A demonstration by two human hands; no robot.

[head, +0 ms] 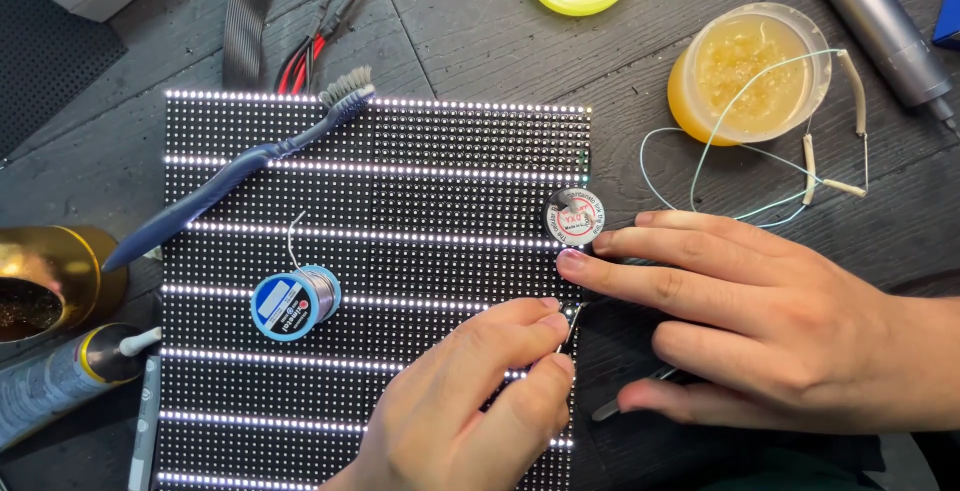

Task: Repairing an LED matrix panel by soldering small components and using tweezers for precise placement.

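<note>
A thin metal tool [572,329] is pinched in the left hand [470,406] at the right edge of a square black LED panel with lit white rows [400,201], while the panel's edge is steadied by the right hand [770,321].

The left hand is closed around the thin metal tool, thumb and forefinger pressed together, the tip set at the panel's right border. The right hand is laid flat and open, fingers stretched towards the panel, with a slim grey metal piece [625,399] seen beneath its lower fingers; whether that piece is gripped cannot be told. A small round white disc with red print [574,217] is seen just above the right forefinger. A blue-capped spool of solder wire [296,302] and a dark blue toothbrush [240,169] are lying on the panel. A round tub of amber paste [748,73] is placed well apart, on the dark wooden table [480,41].
</note>
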